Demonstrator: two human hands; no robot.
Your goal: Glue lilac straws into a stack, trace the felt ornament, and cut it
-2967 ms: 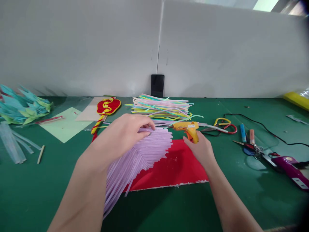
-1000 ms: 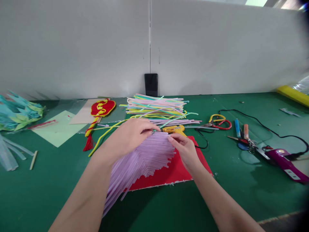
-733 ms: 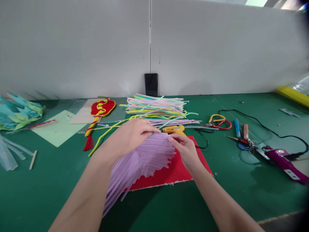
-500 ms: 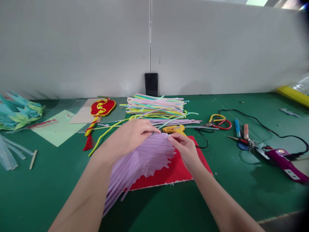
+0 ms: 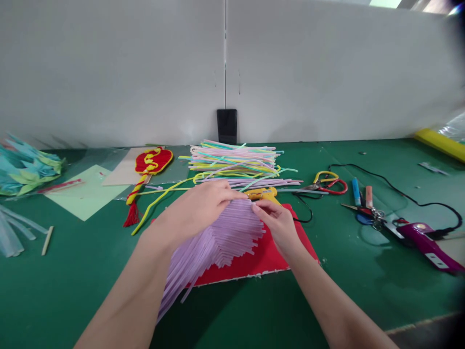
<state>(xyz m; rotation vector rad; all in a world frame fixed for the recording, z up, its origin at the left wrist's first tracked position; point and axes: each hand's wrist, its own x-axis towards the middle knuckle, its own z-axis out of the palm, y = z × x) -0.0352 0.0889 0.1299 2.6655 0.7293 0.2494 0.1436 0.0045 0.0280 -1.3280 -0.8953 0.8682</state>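
Note:
A fan of lilac straws (image 5: 225, 235) lies glued in stepped rows on a red sheet (image 5: 267, 252) on the green table. My left hand (image 5: 198, 208) rests on the top rows, fingers curled and pressing on the upper edge. My right hand (image 5: 278, 220) pinches the end of the topmost lilac straw at the fan's right edge. A yellow glue gun (image 5: 262, 194) lies just behind both hands, untouched.
A pile of pastel straws (image 5: 236, 162) sits behind the gun. Scissors (image 5: 327, 184), markers (image 5: 363, 196), keys and a purple tool (image 5: 428, 245) with a black cord lie to the right. At left are a red-and-yellow tassel ornament (image 5: 150, 162), pale green paper (image 5: 85, 191) and teal paper shapes (image 5: 27, 165).
Three seconds ago my right hand was at the glue gun; it has since moved to the fan's top edge. The gun now lies on the table. Over the last second both hands barely moved.

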